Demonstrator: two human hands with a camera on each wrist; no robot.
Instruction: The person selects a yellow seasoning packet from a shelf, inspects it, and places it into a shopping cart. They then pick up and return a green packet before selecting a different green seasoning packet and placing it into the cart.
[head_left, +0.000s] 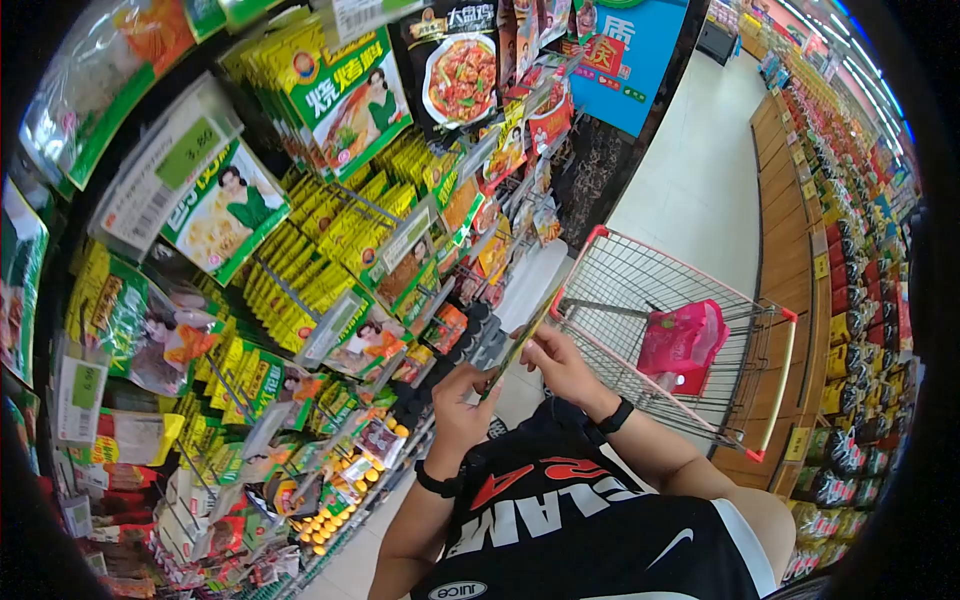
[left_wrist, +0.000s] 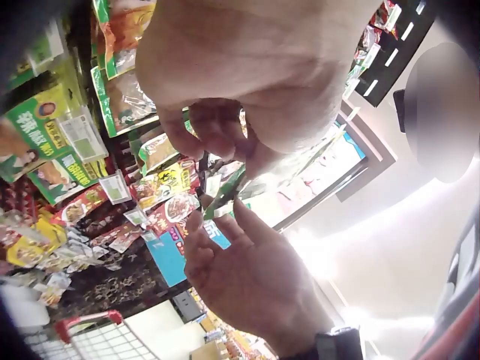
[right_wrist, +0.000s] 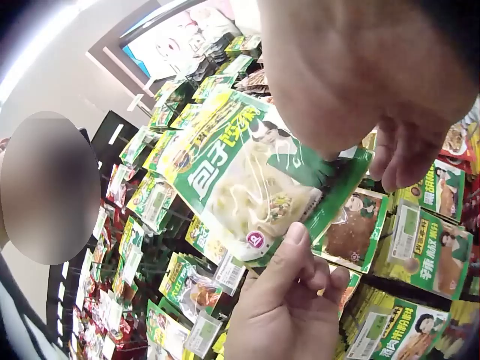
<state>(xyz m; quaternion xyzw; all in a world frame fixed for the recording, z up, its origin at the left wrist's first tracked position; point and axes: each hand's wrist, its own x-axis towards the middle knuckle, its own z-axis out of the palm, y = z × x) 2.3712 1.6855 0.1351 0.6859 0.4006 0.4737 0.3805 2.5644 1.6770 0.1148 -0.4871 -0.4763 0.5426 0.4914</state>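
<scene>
Between both hands is a green and white seasoning packet with a picture of dumplings on its front, seen nearly edge-on in the head view. My left hand pinches its lower edge, the thumb lying over the front in the right wrist view. On the opposite edge, my right hand grips with thumb and fingers, partly hidden behind its own wrist in the right wrist view. Hanging packets of similar green and yellow design fill the rack to the left of the hands.
A wire shopping cart with red trim stands to the right, holding a pink bag. Beyond it runs a wooden display shelf of packaged goods. Price tags stick out from the rack. A pale aisle floor stretches ahead.
</scene>
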